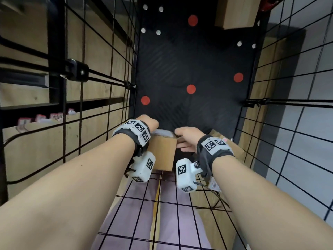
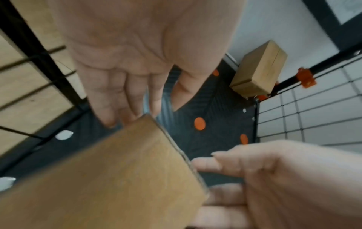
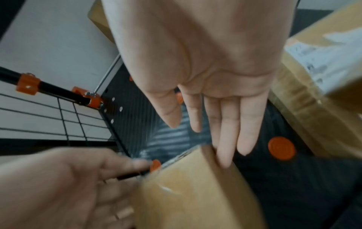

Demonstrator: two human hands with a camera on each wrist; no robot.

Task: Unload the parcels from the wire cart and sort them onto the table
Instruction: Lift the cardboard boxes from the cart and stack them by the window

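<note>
A small brown cardboard parcel (image 1: 163, 152) sits low inside the wire cart, between my two hands. My left hand (image 1: 151, 124) lies against its left side, and in the left wrist view the left hand (image 2: 127, 96) has straight fingers reaching past the parcel (image 2: 107, 178) at its far edge. My right hand (image 1: 185, 139) presses its right side. The right wrist view shows the right hand (image 3: 221, 124) with straight fingers touching the parcel (image 3: 192, 193) at its upper corner. Neither hand curls round it.
A larger labelled box (image 1: 232, 150) leans at the cart's right wall beside my right wrist. Another brown box (image 1: 234, 11) stands at the far end. The cart floor is a black mat (image 1: 189, 60) with red dots. Wire walls (image 1: 99, 87) close both sides.
</note>
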